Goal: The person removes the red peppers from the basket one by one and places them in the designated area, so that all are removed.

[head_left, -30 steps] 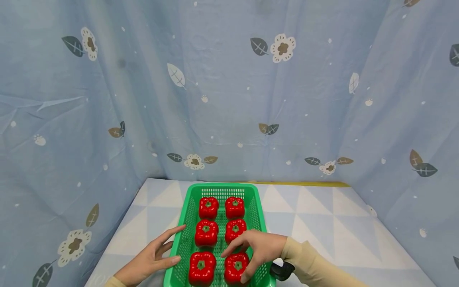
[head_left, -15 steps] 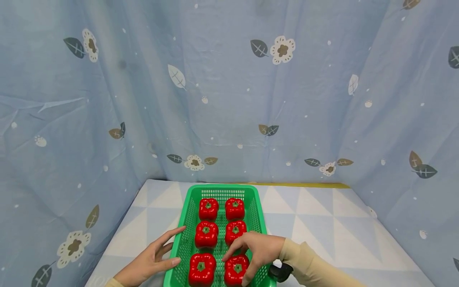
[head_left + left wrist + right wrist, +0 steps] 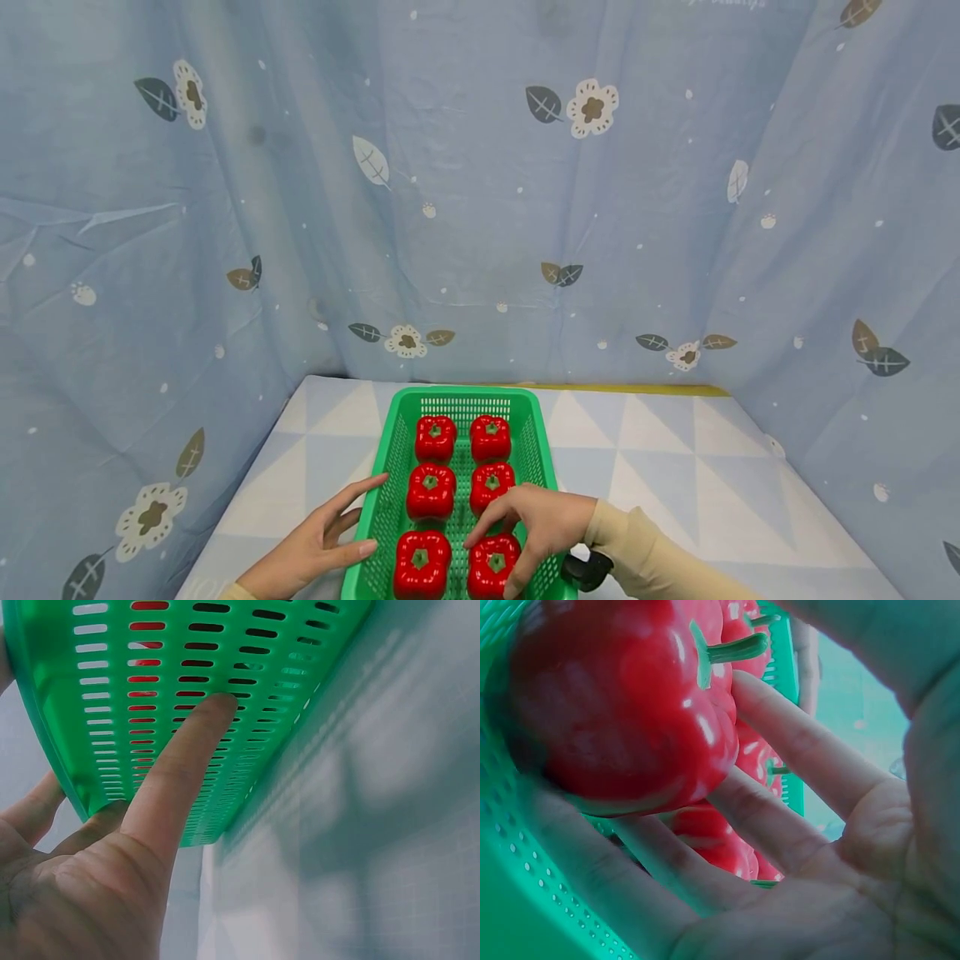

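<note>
Red bell peppers with green stems stand in two columns in a green plastic basket (image 3: 465, 390). At the near right of the basket, my right hand (image 3: 546, 515) holds one bell pepper (image 3: 496, 560), index finger at its left side and thumb at its right front. Close up in the right wrist view, the fingers curve round the lower side of that pepper (image 3: 622, 712). My left hand (image 3: 311, 546) rests along the basket's left side, fingers spread and index fingertip at the rim. In the left wrist view a straight digit touches the slotted outer wall (image 3: 112, 757).
Other red peppers, such as one at the near left (image 3: 422, 567) and one at the far right (image 3: 491, 437), stand close by in the basket. A pale triangle-patterned cloth (image 3: 675, 483) covers the table. Behind it hangs a blue floral curtain (image 3: 465, 208).
The head view has shifted slightly, so the scene sits a little lower in it. Both hands keep their places, the right at the near right pepper, the left at the basket's side.
</note>
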Available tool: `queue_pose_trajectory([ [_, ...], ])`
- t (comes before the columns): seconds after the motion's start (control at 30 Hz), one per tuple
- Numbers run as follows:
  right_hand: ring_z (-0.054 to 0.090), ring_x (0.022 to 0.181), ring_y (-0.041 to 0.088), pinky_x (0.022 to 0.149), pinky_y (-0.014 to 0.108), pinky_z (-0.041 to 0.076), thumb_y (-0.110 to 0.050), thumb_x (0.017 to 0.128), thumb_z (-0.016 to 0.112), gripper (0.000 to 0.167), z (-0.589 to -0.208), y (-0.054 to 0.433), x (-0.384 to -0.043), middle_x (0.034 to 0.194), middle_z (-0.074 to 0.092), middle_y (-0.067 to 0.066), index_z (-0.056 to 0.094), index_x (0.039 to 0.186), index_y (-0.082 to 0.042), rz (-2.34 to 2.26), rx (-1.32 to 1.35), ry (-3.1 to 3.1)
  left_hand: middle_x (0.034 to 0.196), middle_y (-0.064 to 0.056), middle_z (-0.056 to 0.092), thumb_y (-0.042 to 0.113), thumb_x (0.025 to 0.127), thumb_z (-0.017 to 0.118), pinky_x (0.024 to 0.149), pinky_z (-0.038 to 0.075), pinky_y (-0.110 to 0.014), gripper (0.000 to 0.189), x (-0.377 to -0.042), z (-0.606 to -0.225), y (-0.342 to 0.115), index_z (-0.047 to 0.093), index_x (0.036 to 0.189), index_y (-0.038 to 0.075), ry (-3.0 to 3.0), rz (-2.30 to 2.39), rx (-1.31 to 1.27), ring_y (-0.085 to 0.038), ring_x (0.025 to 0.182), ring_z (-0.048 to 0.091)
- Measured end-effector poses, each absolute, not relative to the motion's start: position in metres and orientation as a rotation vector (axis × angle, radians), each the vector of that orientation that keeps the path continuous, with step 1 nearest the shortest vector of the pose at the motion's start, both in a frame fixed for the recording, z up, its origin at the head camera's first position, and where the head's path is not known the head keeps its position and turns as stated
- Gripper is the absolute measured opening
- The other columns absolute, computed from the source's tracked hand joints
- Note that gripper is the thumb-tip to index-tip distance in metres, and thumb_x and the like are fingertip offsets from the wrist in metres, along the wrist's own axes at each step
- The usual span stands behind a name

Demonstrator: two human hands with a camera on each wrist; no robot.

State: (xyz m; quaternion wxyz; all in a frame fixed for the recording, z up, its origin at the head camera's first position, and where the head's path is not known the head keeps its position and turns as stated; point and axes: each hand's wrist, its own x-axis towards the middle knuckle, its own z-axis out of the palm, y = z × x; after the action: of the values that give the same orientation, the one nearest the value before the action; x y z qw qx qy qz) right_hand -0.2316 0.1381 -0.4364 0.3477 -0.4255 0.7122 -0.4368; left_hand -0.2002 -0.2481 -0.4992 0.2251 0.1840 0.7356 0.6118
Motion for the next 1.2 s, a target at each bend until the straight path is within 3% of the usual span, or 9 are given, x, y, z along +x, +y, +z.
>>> queue_pose_trajectory([
  [0.47,0.068,0.123,0.014,0.104,0.031,0.056,-0.008,0.088,0.090,0.049,-0.429,0.141,-0.230,0.134,0.076,0.000,0.077,0.136,-0.007,-1.149,-1.127,1.881,0.180,-0.026,0.001,0.022,0.117,0.055,0.115,0.029,-0.085,0.071,-0.201,-0.499,-0.247,0.017,0.177,0.020,2.044,1.677,0.499,-0.076,0.151,0.006],
  [0.73,0.067,0.121,0.013,0.105,0.031,0.056,-0.012,0.089,0.088,0.049,-0.425,0.142,-0.231,0.133,0.075,-0.006,0.077,0.137,-0.011,-1.135,-1.157,1.910,0.180,-0.025,0.003,0.021,0.117,0.056,0.115,0.030,-0.085,0.072,-0.202,-0.501,-0.247,0.018,0.177,0.019,2.053,1.681,0.509,-0.076,0.152,0.009],
  [0.9,0.066,0.121,0.014,0.101,0.034,0.060,-0.014,0.090,0.084,0.049,-0.419,0.144,-0.232,0.136,0.073,-0.003,0.076,0.139,-0.012,-1.162,-1.175,1.914,0.180,-0.025,0.003,0.022,0.117,0.056,0.116,0.029,-0.085,0.071,-0.202,-0.500,-0.247,0.018,0.177,0.020,2.053,1.677,0.491,-0.076,0.151,0.008],
  [1.07,0.064,0.124,0.018,0.088,0.041,0.067,-0.012,0.091,0.083,0.051,-0.411,0.148,-0.233,0.140,0.070,-0.001,0.074,0.141,-0.009,-1.215,-1.175,1.887,0.180,-0.026,0.003,0.023,0.117,0.055,0.115,0.029,-0.085,0.071,-0.201,-0.500,-0.246,0.017,0.177,0.019,2.044,1.681,0.475,-0.076,0.151,0.007],
  [1.2,0.061,0.131,0.020,0.091,0.041,0.066,-0.013,0.090,0.084,0.053,-0.404,0.152,-0.235,0.143,0.068,-0.002,0.073,0.142,-0.011,-1.229,-1.172,1.922,0.180,-0.026,0.002,0.024,0.117,0.054,0.116,0.029,-0.084,0.071,-0.201,-0.499,-0.246,0.016,0.178,0.019,2.041,1.681,0.470,-0.076,0.151,0.006],
])
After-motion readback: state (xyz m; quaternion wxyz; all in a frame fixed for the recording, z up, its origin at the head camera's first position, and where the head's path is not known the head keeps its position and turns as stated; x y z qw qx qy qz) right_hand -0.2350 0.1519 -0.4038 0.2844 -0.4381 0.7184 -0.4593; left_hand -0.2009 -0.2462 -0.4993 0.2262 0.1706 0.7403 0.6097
